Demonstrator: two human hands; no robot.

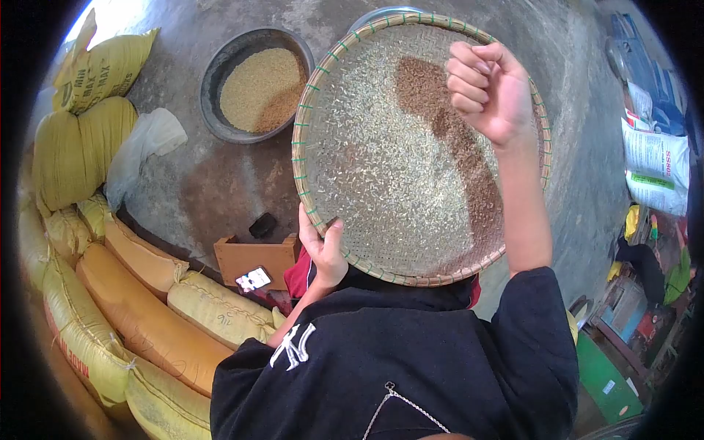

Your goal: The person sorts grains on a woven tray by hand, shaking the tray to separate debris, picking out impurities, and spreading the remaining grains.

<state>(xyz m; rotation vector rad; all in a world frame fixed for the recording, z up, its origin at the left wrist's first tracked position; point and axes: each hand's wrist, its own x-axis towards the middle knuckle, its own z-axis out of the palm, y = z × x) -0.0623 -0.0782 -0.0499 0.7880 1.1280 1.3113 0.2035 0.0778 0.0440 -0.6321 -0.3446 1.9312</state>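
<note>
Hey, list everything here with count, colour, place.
Woven tray: one, tan, centre
Basin: one, grey, left of tray
Grain: uncounted, pale, tray and basin
Rim: one, silvery, behind tray
Stuffed sacks: several, yellow and orange, left
Plastic bag: one, whitish, beside sacks
Box: one, brown, below basin
Phone: one, whitish screen, by box
Printed bag: one, white, right
Board: one, green, lower right
Clutter: uncounted, mixed, right
Shirt: one, black, bottom
Left hand: one, bare, holding tray edge
Right hand: one, bare, over tray
</note>
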